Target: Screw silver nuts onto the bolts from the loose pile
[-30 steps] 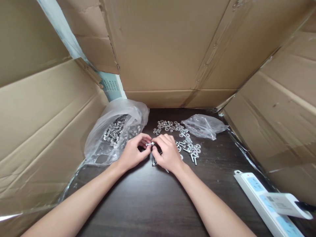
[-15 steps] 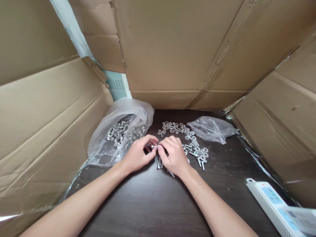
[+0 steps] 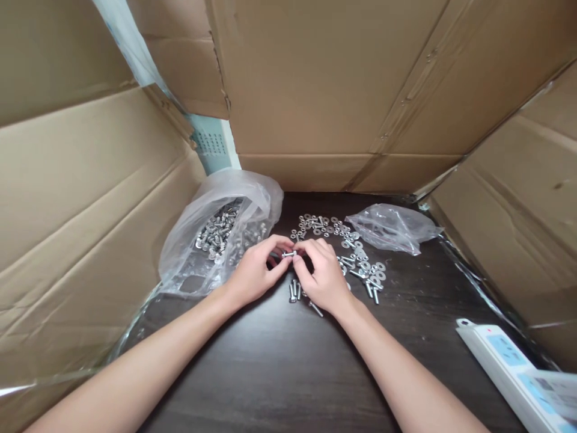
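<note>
My left hand (image 3: 253, 273) and my right hand (image 3: 322, 275) meet over the dark table (image 3: 279, 373), fingertips pinching one small silver bolt (image 3: 288, 254) between them. The bolt lies sideways, its head toward the left hand. Just below the hands lie a few loose bolts (image 3: 295, 291). Washers and nuts (image 3: 347, 252) are scattered to the right of and behind the right hand. A clear plastic bag full of bolts (image 3: 216, 237) sits beside the left hand.
Cardboard walls (image 3: 90, 198) enclose the table on the left, back and right. A crumpled, nearly flat plastic bag (image 3: 392, 227) lies at the back right. A white power strip (image 3: 518, 376) sits at the front right corner.
The view has shifted slightly; both hands stay together on the bolt, with small finger movements around it. Nothing was picked up or let go.
</note>
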Demonstrator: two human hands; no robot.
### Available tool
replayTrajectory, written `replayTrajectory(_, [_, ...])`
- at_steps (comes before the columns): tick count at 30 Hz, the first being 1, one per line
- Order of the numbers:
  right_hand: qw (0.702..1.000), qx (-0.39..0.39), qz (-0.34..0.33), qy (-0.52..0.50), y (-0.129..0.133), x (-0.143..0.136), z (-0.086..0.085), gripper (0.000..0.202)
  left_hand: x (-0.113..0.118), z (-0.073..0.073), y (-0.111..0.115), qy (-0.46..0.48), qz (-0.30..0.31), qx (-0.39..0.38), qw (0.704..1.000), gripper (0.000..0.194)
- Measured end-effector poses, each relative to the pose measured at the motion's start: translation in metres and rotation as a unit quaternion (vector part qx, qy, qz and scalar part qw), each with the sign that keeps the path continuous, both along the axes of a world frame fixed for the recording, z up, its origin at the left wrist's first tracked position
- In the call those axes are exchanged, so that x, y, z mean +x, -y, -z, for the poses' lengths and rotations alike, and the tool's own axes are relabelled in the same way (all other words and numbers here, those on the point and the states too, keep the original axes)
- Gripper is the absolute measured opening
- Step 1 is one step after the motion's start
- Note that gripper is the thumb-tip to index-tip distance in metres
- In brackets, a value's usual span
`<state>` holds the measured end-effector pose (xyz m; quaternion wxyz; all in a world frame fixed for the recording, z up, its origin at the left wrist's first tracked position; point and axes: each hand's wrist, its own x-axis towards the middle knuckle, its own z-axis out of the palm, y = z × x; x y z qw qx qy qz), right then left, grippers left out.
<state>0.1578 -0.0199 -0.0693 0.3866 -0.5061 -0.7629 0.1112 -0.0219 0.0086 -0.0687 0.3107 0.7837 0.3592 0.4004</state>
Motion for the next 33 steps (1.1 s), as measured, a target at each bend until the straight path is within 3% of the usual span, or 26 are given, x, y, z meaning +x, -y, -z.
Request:
replayTrajectory(8, [1.0, -0.011, 0.019, -0.015, 0.0006, -0.001, 0.0, 0.013, -0.0015, 0.0003, -0.0006, -0.013, 0.009, 0.025, 1.0, 0.013])
replayTrajectory(18, [0.998, -0.006, 0.03, -0.057, -0.0011, 0.0011, -0.0004, 0.011, 0.005, -0.0005, -0.0022, -0.035, -0.023, 0.005, 0.999, 0.014])
replayTrajectory(28, [0.999, 0.007, 0.038, 0.018, 0.0018, -0.0013, 0.0013, 0.011, -0.0001, 0.0002, 0.0, -0.063, -0.005, 0.025, 0.998, 0.02])
replayTrajectory(33, [0.999, 0.011, 0.035, 0.024, 0.0019, -0.0018, 0.0019, 0.013, -0.0011, 0.0008, -0.0008, -0.048, -0.008, 0.028, 0.998, 0.012])
